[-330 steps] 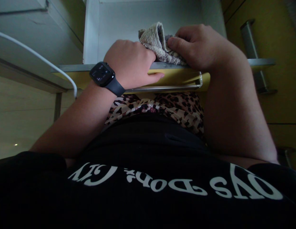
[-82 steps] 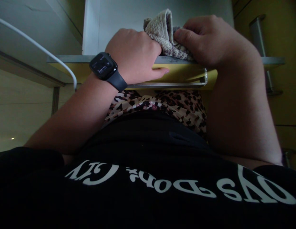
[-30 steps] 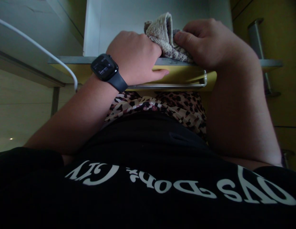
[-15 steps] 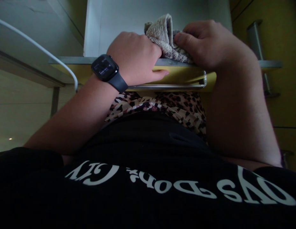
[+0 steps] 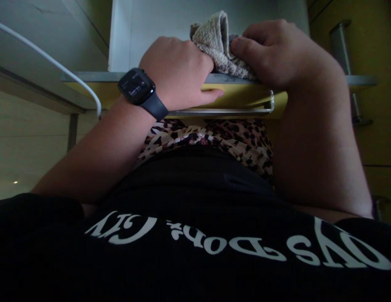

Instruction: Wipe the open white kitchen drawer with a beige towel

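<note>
An open white drawer with a yellow front and a metal bar handle stands before me. My left hand, a dark watch on its wrist, is closed over the drawer's front edge, thumb down on the yellow face. My right hand is closed on a beige terry cloth and presses it onto the same edge, right beside the left hand. The cloth bunches up between the two hands.
A white cable runs across the grey worktop edge at the left. Yellow cabinet fronts with metal handles stand at the right. My black printed shirt fills the lower view, with leopard-print fabric below the drawer.
Both hands and the cloth stay in the same grip on the drawer edge. They sit slightly higher in view than half a second ago.
</note>
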The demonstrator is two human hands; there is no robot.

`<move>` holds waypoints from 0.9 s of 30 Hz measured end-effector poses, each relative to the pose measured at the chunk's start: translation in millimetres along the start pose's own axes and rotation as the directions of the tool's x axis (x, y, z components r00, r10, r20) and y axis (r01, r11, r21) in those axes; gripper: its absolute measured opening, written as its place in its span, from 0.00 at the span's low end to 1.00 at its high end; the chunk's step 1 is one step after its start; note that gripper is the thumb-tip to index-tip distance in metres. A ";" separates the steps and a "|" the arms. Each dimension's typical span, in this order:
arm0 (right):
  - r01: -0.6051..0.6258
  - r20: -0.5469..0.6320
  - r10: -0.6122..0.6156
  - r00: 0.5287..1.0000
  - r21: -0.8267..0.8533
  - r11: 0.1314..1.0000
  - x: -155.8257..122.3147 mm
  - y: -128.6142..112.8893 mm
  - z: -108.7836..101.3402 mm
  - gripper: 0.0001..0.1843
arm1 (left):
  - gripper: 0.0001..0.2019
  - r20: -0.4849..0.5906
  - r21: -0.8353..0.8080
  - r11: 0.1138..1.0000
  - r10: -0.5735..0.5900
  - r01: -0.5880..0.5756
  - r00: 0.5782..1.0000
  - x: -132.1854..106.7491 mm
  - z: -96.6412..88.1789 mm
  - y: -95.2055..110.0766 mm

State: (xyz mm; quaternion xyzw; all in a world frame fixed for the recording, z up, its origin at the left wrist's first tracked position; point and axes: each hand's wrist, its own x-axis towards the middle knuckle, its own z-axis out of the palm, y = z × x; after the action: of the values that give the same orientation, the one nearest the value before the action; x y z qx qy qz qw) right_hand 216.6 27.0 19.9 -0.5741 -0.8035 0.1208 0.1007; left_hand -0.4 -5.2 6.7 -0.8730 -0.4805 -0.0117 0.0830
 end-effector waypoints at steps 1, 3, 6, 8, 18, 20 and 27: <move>-0.001 0.002 0.001 1.000 0.000 1.000 -0.1 -0.4 0.0 0.26 | 0.38 0.001 -0.002 1.000 0.000 0.000 1.000 -0.1 0.1 0.0; -0.008 -0.001 0.008 1.000 0.002 1.000 -0.4 -0.9 -0.1 0.26 | 0.38 0.002 -0.007 1.000 0.001 -0.001 1.000 -0.1 0.0 0.1; -0.006 0.002 0.006 1.000 0.006 1.000 -0.5 -1.0 -0.3 0.26 | 0.38 0.004 -0.016 1.000 0.003 -0.003 1.000 0.3 -0.2 0.2; -0.003 0.001 0.003 1.000 0.006 1.000 -0.3 -0.6 -0.1 0.26 | 0.39 0.006 -0.020 1.000 0.002 -0.002 1.000 0.4 -0.2 0.2; 0.022 -0.005 -0.022 1.000 0.011 1.000 -0.9 0.3 0.6 0.24 | 0.39 0.012 -0.025 1.000 -0.001 0.002 1.000 -0.5 -0.5 0.3; 0.028 -0.004 -0.028 1.000 0.007 1.000 -1.4 -0.3 0.3 0.24 | 0.39 0.016 -0.021 1.000 -0.004 0.004 1.000 -0.5 -0.8 0.4; 0.023 -0.011 -0.023 1.000 0.006 1.000 -3.2 -1.6 -0.4 0.25 | 0.40 0.020 -0.018 1.000 -0.004 0.005 1.000 0.4 -0.2 0.2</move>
State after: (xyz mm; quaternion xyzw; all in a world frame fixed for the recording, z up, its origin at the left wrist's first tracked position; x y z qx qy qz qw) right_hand 216.3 23.5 20.7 -0.5652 -0.8091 0.1188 0.1082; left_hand 0.0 -5.0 7.0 -0.8728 -0.4830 -0.0077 0.0702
